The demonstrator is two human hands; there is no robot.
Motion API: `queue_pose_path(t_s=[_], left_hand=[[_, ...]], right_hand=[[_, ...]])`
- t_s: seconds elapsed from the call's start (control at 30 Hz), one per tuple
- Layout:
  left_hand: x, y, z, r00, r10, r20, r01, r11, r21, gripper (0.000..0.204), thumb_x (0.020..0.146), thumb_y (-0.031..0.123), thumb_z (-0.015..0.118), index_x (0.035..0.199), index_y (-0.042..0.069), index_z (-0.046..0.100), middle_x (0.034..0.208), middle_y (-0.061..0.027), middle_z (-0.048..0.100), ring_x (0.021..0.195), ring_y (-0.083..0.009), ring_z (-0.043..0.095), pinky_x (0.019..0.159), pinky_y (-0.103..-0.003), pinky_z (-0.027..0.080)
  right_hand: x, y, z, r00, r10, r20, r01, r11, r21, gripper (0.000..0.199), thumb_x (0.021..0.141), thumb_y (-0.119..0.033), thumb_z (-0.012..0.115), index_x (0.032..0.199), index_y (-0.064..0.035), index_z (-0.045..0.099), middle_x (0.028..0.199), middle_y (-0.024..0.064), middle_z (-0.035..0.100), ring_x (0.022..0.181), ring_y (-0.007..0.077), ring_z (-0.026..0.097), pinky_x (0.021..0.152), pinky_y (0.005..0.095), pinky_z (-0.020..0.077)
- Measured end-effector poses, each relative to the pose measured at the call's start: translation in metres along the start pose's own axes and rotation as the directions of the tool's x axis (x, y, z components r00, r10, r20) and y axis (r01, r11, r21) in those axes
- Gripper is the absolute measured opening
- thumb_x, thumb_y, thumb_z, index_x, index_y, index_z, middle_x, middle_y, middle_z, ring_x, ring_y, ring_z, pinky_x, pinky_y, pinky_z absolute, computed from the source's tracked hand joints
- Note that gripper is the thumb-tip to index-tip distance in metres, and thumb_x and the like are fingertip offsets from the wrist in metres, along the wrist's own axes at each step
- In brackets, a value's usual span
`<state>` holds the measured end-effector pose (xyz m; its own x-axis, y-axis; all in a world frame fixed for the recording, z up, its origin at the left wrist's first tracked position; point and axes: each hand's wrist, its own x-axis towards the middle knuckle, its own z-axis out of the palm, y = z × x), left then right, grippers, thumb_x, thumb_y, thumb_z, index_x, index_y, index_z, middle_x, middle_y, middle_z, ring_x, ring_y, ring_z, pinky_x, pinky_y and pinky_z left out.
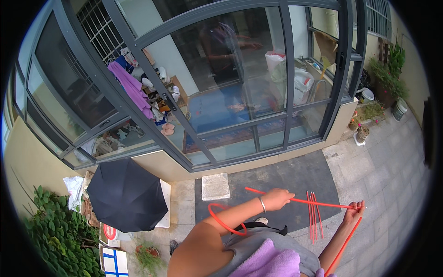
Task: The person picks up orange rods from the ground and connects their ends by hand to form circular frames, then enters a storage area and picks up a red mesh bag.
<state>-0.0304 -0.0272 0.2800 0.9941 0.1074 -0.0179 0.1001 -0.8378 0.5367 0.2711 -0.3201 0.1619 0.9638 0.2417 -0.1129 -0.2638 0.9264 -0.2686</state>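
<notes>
A long orange-red tube runs between my two hands. My left hand, with a bracelet at the wrist, is closed around it in front of my chest. Farther right, my right hand grips the tube, its fingers wrapped round. Another orange-red length drops from that hand past my right forearm to the lower edge. A curved orange-red piece loops about my left forearm; how it joins the rest is hidden. Several thin red rods lie side by side on the dark mat below.
A glazed porch with grey frames stands ahead. On the left are an open black umbrella, leafy plants and a potted plant. A pale stone block sits on the mat. Flowerpots line the far right.
</notes>
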Motion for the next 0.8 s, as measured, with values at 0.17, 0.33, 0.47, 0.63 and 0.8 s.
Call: queue_pose_path(t_s=[0.17, 0.33, 0.47, 0.63, 0.8], left_hand=[[-0.046, -0.042, -0.038, 0.989, -0.116, -0.087, 0.097, 0.976, -0.196, 0.025, 0.084, 0.015, 0.062, 0.107, 0.007, 0.066, 0.089, -0.0109, 0.067, 0.083, -0.0251, 0.063, 0.074, -0.035, 0.049], [-0.066, -0.046, -0.076, 0.926, -0.36, 0.114, 0.311, 0.555, -0.772, 0.021, 0.083, 0.006, 0.063, 0.103, 0.0, 0.067, 0.084, -0.01, 0.067, 0.068, -0.012, 0.062, 0.058, -0.024, 0.049], [-0.059, -0.051, -0.063, 0.931, -0.339, -0.134, -0.109, 0.09, -0.99, 0.026, 0.086, 0.004, 0.059, 0.111, -0.005, 0.06, 0.099, -0.0169, 0.064, 0.071, -0.0146, 0.063, 0.06, -0.024, 0.052], [-0.026, -0.049, -0.03, 0.883, -0.356, -0.307, -0.427, -0.337, -0.839, 0.03, 0.093, 0.018, 0.054, 0.116, -0.001, 0.056, 0.114, -0.0191, 0.058, 0.093, -0.0182, 0.06, 0.074, -0.027, 0.051], [0.002, -0.059, -0.021, 0.844, -0.479, -0.242, -0.481, -0.474, -0.738, 0.03, 0.093, 0.032, 0.053, 0.109, 0.007, 0.06, 0.109, -0.0086, 0.063, 0.109, -0.0253, 0.055, 0.098, -0.043, 0.041]], right_hand=[[-0.013, -0.007, 0.038, 0.961, -0.051, -0.273, 0.1, 0.981, 0.166, 0.032, 0.099, -0.013, 0.036, 0.123, 0.0062, 0.041, 0.075, 0.0062, 0.044, 0.061, 0.0152, 0.036, 0.059, 0.0283, 0.0366], [-0.02, -0.007, 0.028, 0.912, -0.056, -0.407, 0.16, 0.961, 0.227, 0.016, 0.096, -0.008, 0.038, 0.105, 0.0026, 0.046, 0.074, 0.0066, 0.042, 0.06, 0.0157, 0.034, 0.059, 0.0299, 0.0372], [-0.034, -0.012, 0.027, 0.911, -0.016, -0.412, 0.133, 0.957, 0.257, 0.017, 0.098, -0.011, 0.038, 0.103, 0.0016, 0.047, 0.073, 0.006, 0.043, 0.06, 0.0164, 0.037, 0.06, 0.0307, 0.0381], [-0.06, 0.009, 0.061, 0.944, 0.005, -0.329, 0.102, 0.946, 0.307, 0.026, 0.098, -0.019, 0.041, 0.111, 0.0022, 0.048, 0.075, 0.0076, 0.047, 0.064, 0.0176, 0.039, 0.068, 0.0319, 0.0406], [-0.073, 0.004, 0.087, 0.997, -0.001, 0.074, -0.019, 0.961, 0.278, 0.027, 0.097, -0.025, 0.044, 0.114, -0.0068, 0.054, 0.079, 0.0015, 0.05, 0.073, 0.0155, 0.046, 0.08, 0.0348, 0.0421]])
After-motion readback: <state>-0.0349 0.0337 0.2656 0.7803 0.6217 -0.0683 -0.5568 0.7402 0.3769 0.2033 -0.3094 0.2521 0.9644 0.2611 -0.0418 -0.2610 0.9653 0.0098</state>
